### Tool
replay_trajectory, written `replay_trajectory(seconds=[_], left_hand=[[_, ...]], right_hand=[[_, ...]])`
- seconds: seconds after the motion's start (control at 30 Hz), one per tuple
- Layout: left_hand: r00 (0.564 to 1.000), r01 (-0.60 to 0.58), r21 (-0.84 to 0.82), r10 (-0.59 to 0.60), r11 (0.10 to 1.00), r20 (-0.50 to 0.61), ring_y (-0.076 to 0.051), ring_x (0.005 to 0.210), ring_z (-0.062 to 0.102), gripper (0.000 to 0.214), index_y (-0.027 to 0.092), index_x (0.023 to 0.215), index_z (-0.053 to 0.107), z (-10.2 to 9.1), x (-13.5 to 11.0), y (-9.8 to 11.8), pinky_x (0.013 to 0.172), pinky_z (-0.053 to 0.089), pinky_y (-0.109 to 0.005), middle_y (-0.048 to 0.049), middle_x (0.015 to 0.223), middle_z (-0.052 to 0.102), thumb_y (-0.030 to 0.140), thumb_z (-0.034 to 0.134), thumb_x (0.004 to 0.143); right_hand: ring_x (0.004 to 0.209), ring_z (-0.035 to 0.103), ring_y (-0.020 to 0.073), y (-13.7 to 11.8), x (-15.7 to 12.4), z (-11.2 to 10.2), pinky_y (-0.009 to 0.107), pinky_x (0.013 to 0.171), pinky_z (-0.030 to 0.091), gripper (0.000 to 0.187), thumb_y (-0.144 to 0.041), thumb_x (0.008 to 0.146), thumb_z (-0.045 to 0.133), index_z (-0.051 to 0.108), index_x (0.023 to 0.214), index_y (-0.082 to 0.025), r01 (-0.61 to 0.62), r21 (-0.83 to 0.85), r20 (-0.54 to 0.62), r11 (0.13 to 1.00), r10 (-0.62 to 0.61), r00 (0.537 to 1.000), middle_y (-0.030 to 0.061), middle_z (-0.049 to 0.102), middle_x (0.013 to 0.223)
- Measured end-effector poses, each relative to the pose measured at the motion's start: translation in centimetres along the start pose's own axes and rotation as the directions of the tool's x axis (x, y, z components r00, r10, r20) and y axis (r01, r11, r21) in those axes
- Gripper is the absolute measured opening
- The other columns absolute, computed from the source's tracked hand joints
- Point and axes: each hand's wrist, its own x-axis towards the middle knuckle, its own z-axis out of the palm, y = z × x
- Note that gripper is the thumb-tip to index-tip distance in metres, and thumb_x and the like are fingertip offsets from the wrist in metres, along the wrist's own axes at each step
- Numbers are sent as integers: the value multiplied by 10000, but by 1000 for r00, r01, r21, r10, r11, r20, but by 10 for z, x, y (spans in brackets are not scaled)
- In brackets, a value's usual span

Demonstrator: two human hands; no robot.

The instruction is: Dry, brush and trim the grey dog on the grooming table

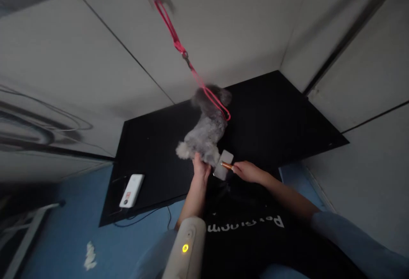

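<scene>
A small grey dog [206, 132] with a pale fluffy tail stands on a black table, its head turned toward the wall. My left hand [200, 167] is closed around the fur low at its rear, apparently a hind leg; the fingertips are partly hidden by fur. In my right hand [246, 171] is the wooden handle of a slicker brush [224, 164]. The brush's flat grey head is beside the dog's hindquarters, at or very near the fur. A pink grooming loop [215, 102] runs from the wall down around the dog's neck.
On the black table [262, 117] lies a white box-shaped device [132, 191] at the left. A white cylindrical device [188, 249] with a yellow light rises close to the camera. Cables hang along the left wall. White scraps [90, 256] lie on the blue floor.
</scene>
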Motion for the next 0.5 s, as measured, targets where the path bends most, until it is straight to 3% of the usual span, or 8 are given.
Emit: replay_trajectory(seconds=[0.07, 0.17, 0.23, 0.3, 0.43, 0.5], left_hand=[[999, 35, -65, -35, 997, 12, -254, 914, 661, 362, 196, 879, 664, -1, 1, 12, 800, 534, -357, -85, 884, 714, 527, 672, 732], [996, 51, -137, -39, 989, 85, -286, 958, 650, 471, 190, 876, 661, 5, 2, 26, 847, 530, -405, -108, 882, 710, 635, 527, 799], [992, 82, -162, -65, 983, 106, -289, 972, 645, 499, 197, 861, 656, 9, 5, 33, 879, 520, -424, -101, 827, 703, 636, 418, 854], [994, 89, -202, -76, 975, 72, -261, 970, 644, 435, 212, 844, 646, 11, 10, 40, 894, 515, -395, -74, 771, 694, 554, 383, 903], [998, 37, -222, -26, 974, 52, -216, 1011, 631, 265, 219, 870, 639, 4, 21, 43, 893, 505, -335, -41, 795, 700, 397, 451, 927], [997, 46, -178, -33, 983, 77, -202, 1002, 627, 271, 224, 851, 635, -1, 25, 38, 856, 511, -317, -27, 770, 691, 384, 437, 944]], right_hand=[[577, 539, 136, -4, 0, -2, 241, 577, 349, 332, -360, 921, 448, 605, 688, -183, 10, 20, 23, 1000, -11, 1000, 19, 596, 620], [563, 536, 121, -28, 14, -2, 220, 558, 368, 358, -366, 969, 331, 620, 867, -181, 123, 258, -126, 958, -93, 988, 0, 593, 629], [582, 550, 116, -39, 23, 5, 213, 578, 387, 343, -335, 977, 310, 608, 920, -178, 151, 287, -172, 946, -104, 980, 1, 613, 659], [634, 582, 126, -37, 22, 14, 224, 614, 393, 320, -320, 970, 338, 615, 894, -180, 109, 159, -115, 981, -91, 989, 21, 650, 711], [757, 641, 186, -1, -9, 21, 266, 660, 388, 362, -347, 963, 362, 650, 835, -169, -15, -193, 112, 981, 37, 993, 92, 700, 838], [757, 638, 188, 9, -22, 14, 267, 658, 388, 368, -350, 958, 384, 660, 806, -158, -35, -215, 169, 976, 72, 983, 100, 702, 844]])
